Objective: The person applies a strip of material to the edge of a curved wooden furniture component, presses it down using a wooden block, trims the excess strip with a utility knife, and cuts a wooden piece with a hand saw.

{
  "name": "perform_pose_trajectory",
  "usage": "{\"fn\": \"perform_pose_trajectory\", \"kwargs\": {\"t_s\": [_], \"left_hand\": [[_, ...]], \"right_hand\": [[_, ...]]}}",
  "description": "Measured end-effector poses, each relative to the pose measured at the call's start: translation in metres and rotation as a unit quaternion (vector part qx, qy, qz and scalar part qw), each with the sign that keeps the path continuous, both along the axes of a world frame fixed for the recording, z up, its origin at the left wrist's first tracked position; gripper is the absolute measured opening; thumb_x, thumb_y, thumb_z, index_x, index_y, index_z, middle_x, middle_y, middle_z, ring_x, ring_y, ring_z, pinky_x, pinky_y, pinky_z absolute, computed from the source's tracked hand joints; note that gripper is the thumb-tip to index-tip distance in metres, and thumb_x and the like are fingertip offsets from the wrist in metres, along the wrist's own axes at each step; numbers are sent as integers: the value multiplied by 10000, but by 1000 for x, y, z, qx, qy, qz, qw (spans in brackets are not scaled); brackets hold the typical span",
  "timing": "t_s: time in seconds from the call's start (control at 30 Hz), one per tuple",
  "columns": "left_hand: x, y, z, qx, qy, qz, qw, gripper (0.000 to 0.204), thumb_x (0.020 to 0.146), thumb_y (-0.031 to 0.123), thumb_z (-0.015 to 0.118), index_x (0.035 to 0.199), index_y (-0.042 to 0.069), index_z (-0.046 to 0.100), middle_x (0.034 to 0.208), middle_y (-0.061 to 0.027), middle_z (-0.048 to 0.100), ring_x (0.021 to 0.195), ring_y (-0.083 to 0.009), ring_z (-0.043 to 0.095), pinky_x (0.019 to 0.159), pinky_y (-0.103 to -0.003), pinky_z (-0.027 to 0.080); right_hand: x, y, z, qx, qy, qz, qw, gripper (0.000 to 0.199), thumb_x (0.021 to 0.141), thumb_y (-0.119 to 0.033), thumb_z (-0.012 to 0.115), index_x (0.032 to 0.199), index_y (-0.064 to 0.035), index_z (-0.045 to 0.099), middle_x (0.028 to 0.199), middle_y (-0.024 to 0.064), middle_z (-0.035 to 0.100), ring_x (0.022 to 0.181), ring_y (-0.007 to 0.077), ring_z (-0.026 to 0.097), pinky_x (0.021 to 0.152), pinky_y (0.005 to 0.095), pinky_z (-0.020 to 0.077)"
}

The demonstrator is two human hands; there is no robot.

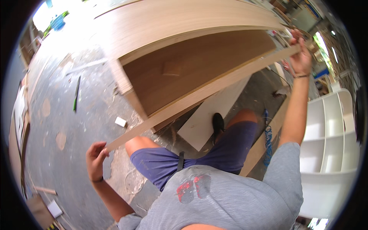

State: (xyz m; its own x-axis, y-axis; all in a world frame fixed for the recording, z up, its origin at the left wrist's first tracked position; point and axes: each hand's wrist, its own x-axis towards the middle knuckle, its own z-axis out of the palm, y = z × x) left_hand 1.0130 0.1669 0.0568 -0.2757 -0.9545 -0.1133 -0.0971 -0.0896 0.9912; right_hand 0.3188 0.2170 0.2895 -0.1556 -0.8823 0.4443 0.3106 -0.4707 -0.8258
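A long thin strip of light wood veneer (184, 100) stretches between my two hands, slanting up from lower left to upper right. My left hand (96, 159) pinches its near left end between thumb and fingers. At the far right, my right hand (300, 55) grips the other end. The strip runs along the lower front edge of a wooden cabinet (172, 42), which has an open, dark brown hollow facing me. Whether the strip touches that edge along its whole length, I cannot tell. Inside the hollow is a small brown block-like patch (172, 69).
A white board (203, 128) lies under the cabinet by my foot. On the floor are a green-and-black tool (76, 94), a small white block (120, 122) and a coiled blue hose (268, 142). White shelving (326, 134) stands at the right.
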Motion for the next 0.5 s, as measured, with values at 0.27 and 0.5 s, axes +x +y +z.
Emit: {"fn": "perform_pose_trajectory", "kwargs": {"t_s": [0.27, 0.5], "left_hand": [[18, 15, -33, 8, 137, 60, 989, 294, 832, 78, 629, 1094, 17, 510, 827, -6, 512, 721, -86, 467, 648, -226, 386], [53, 33, -64, 42, 216, 132, 966, 375, 864, 89, 596, 1199, 58, 430, 891, 7, 511, 763, -61, 482, 660, -212, 393]], "right_hand": [[36, 4, -32, 126, 37, -123, 984, 339, 896, -260, 574, 1165, -57, 539, 1100, 77, 617, 923, 148, 611, 771, 292, 531], [72, -4, -73, 171, 7, -49, 984, 362, 914, -266, 548, 1205, -55, 514, 1112, 42, 613, 918, 136, 624, 789, 270, 536]]}}
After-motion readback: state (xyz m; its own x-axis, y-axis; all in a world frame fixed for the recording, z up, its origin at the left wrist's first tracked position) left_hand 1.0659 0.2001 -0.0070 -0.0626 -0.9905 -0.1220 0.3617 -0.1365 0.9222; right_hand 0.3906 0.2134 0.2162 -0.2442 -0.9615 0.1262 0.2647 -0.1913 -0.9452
